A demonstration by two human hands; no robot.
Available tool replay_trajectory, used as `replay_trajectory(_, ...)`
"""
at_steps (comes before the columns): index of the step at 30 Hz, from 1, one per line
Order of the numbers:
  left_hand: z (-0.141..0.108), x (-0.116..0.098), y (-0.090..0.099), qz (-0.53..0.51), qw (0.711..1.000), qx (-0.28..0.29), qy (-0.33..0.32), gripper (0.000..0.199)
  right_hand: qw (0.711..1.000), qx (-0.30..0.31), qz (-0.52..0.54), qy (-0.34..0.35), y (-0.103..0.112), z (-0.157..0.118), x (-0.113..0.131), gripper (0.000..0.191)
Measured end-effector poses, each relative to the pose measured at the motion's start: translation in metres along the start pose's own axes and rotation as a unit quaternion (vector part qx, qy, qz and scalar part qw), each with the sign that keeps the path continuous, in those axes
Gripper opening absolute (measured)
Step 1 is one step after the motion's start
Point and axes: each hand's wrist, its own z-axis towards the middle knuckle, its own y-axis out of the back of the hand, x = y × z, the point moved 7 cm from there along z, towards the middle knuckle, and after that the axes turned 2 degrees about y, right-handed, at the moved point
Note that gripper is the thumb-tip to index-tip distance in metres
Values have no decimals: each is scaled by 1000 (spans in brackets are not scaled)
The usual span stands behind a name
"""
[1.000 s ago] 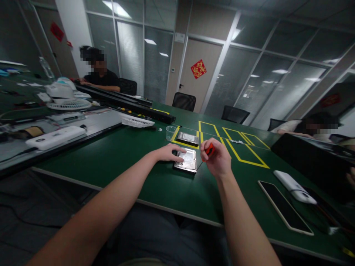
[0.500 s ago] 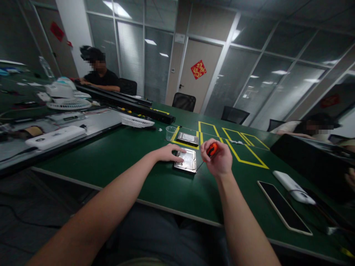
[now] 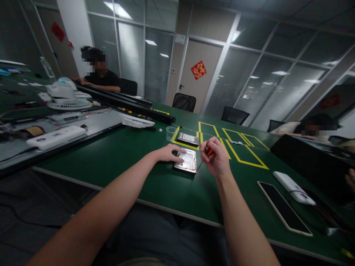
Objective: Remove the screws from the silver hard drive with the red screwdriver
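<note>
A silver hard drive (image 3: 189, 161) lies flat on the green table, label side partly covered by my fingers. My left hand (image 3: 169, 153) reaches in from the left and holds the drive, its fingers spread over the top and left edge. In my right hand (image 3: 215, 157) is a screwdriver (image 3: 210, 150) with an orange-red and black handle, the fingers wrapped round it. Its thin dark shaft slants down left to the drive's near right corner; whether the tip sits in a screw is too small to tell. Behind lies a second hard drive (image 3: 188, 139) inside a yellow taped square.
A clear plastic cup (image 3: 171, 133) stands left of the second drive. Yellow tape outlines (image 3: 251, 162) run across the table. To the right lie a phone (image 3: 284, 207) and a white power bank (image 3: 294, 187). Electronics and a white fan (image 3: 66, 94) fill the left. Two people sit beyond.
My right hand has turned slightly round the screwdriver, so less of the orange handle shows. My left hand and the hard drive stay in place.
</note>
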Motion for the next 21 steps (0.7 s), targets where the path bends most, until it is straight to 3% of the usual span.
replay_trajectory(6,0,0,0,1,1000,3,4,68,999,31,18,-9,-1,1,2,34)
replay_trajectory(13,1,1,0,-1,1000,-5,-2,67,1000,6,-2,17,-1,-1,3,21)
replay_trajectory(21,1,3,-1,-2,1000,-4,5,68,1000,22,9,4,-1,0,2,24)
